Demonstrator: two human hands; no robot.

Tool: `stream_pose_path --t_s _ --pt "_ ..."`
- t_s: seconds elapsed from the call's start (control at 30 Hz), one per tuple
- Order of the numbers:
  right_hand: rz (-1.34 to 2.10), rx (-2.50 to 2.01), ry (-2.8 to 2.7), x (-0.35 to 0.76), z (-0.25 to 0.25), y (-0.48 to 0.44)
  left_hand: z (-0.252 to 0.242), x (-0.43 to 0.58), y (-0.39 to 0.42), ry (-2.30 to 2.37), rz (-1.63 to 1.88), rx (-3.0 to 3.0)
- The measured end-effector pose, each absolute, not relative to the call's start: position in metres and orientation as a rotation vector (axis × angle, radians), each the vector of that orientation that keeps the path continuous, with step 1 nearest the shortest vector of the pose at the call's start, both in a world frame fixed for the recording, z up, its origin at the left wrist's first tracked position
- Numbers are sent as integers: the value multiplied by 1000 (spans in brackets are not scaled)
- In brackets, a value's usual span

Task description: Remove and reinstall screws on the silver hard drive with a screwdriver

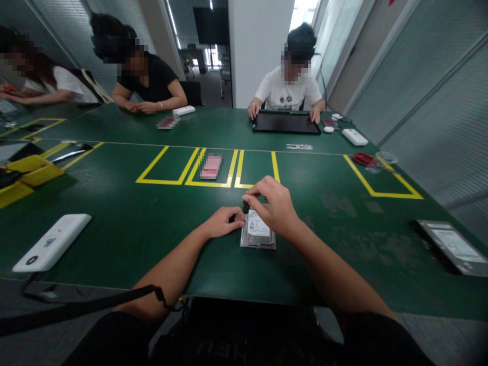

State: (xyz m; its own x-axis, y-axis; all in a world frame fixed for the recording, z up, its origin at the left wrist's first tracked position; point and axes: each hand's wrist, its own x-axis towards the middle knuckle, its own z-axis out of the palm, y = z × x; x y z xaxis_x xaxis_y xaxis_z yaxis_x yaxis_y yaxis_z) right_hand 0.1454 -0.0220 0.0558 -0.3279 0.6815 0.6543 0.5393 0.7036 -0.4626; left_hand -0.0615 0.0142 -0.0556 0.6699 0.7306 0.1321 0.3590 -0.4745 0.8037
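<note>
A hard drive (260,229) lies flat on the green table in front of me, its white label facing up. At its left edge, the fingers of my left hand (223,222) are curled and hold the drive's side. My right hand (275,203) arches over the upper part of the drive. Between its thumb and fingertips it pinches a short black screwdriver (246,206), upright at the drive's upper left corner. Only the dark handle shows; its tip is too small to make out.
A second hard drive (453,246) lies at the right edge. White power bank (53,241) and yellow bins (41,170) are at left. Red-handled scissors (364,160) lie beyond, right. Across the table, a person holds a black panel (286,122); other people sit left.
</note>
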Motion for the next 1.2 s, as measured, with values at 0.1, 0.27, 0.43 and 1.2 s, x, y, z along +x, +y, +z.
stream_pose_path --t_s 0.1,0.27,0.43,1.2 --pt "178 -914 -2018 146 57 -22 -55 -61 14 836 605 2090" --pt "195 -918 -2053 147 59 -23 -56 -62 14 824 602 2082" --pt "230 -843 -2067 146 58 -22 -58 -62 15 817 606 2085" --pt "103 -785 -2045 145 54 -20 -58 -61 15 810 620 2090"
